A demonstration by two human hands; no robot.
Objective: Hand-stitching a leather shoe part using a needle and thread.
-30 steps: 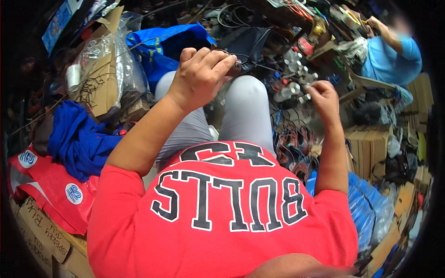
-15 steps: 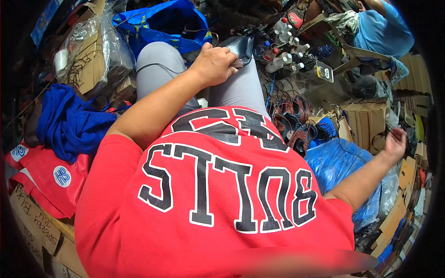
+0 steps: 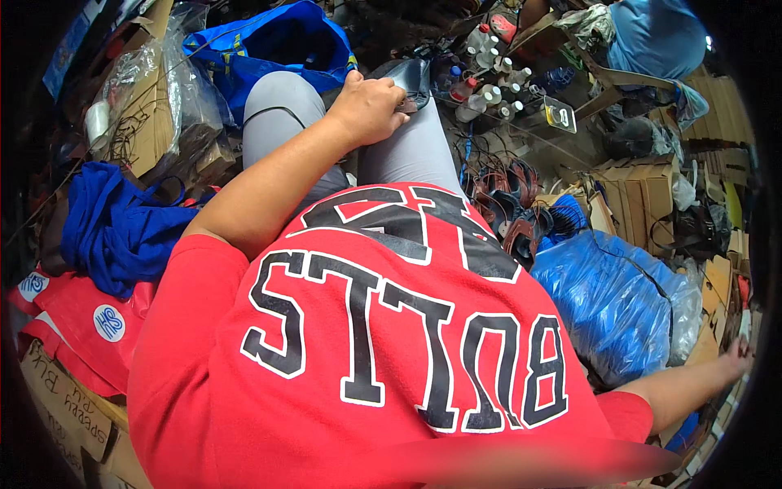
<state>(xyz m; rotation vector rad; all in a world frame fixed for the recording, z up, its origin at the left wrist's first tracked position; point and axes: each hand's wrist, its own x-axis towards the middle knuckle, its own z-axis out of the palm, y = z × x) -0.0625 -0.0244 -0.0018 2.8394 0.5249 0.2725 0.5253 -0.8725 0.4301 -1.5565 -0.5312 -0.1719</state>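
Observation:
My left hand (image 3: 371, 108) rests over my thighs, its fingers curled round the near end of a black glossy shoe-like piece (image 3: 410, 80). The piece lies on my right thigh, and a bit of brown shows at its edge by my fingertips. Its exact kind cannot be made out. A dark cord (image 3: 285, 112) loops over my left knee. My right arm stretches far out to the right. My right hand (image 3: 740, 352) is at the picture's rim, small and partly dark, near a pale narrow object (image 3: 745, 323); whether its fingers grip anything is unclear.
A blue bag (image 3: 269, 41) stands open beyond my left knee. Several capped bottles (image 3: 489, 77) cluster ahead right, with brown sandals (image 3: 509, 191) nearer. A blue plastic-wrapped bundle (image 3: 607, 301) and cardboard box (image 3: 639, 196) fill the right; blue cloth (image 3: 118, 224) lies left. Someone in light blue (image 3: 656, 37) sits far right.
My right hand has swung outward and back toward me, away from the cardboard box to the right rim. My left hand keeps its hold on the black piece. The view has shifted slightly.

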